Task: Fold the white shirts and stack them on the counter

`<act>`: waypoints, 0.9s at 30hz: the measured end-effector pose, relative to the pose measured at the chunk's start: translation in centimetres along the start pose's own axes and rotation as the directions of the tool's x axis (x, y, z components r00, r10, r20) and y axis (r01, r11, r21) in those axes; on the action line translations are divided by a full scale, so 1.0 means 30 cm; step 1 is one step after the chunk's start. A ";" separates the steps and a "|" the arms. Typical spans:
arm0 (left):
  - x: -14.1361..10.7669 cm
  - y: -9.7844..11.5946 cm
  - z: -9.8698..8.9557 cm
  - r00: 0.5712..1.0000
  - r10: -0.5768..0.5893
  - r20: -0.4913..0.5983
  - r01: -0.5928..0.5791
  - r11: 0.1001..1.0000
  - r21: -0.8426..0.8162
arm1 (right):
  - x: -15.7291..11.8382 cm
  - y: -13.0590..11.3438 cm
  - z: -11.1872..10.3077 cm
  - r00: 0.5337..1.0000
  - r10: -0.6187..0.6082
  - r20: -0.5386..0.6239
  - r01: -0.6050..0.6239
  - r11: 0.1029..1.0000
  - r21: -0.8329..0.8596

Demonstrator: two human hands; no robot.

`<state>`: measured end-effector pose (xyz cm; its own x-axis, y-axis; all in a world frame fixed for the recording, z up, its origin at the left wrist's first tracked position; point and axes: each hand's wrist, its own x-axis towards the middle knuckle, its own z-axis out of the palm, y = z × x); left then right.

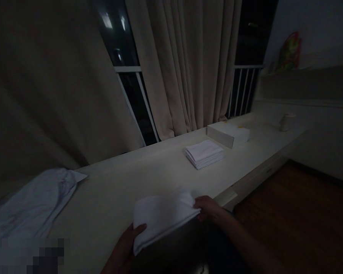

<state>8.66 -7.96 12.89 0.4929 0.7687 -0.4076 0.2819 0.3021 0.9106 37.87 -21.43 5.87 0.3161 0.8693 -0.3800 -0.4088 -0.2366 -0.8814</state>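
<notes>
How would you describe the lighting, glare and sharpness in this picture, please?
Head view: dim overall, with the brown floor very dark; head view: bright glare spots on the left window pane; head view: the held white cloth blurs along its far edge, the pale cup looks soft, the cloth stack crisper.

I count: my hands, two; cloth held, one; stack, one; box, one; cup, one; curtains, two; bundle, one

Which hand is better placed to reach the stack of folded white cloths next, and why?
Probably the right hand: it grips the held folded white cloth at the end nearer the cloth stack, while the left hand grips the opposite end, farther away.
</notes>
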 end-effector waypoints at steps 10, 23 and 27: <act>0.540 0.429 0.591 0.946 0.304 0.110 -0.272 0.932 -0.240 | 0.197 -0.762 -0.494 0.902 -0.381 -0.203 0.292 0.885 -0.363; 1.072 0.421 0.993 0.993 0.054 0.102 -0.053 0.998 -0.018 | 0.581 -0.719 -0.907 0.707 -0.340 -0.620 0.071 0.907 -0.415; 1.079 0.400 0.994 0.990 0.118 0.076 -0.114 0.992 -0.051 | 0.597 -0.708 -0.925 0.675 -0.387 -0.628 0.089 0.888 -0.452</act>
<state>52.55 3.73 8.60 0.5836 0.7541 -0.3013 0.1817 0.2405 0.9535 75.96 -12.88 9.99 0.9093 0.4061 -0.0913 0.0521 -0.3285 -0.9431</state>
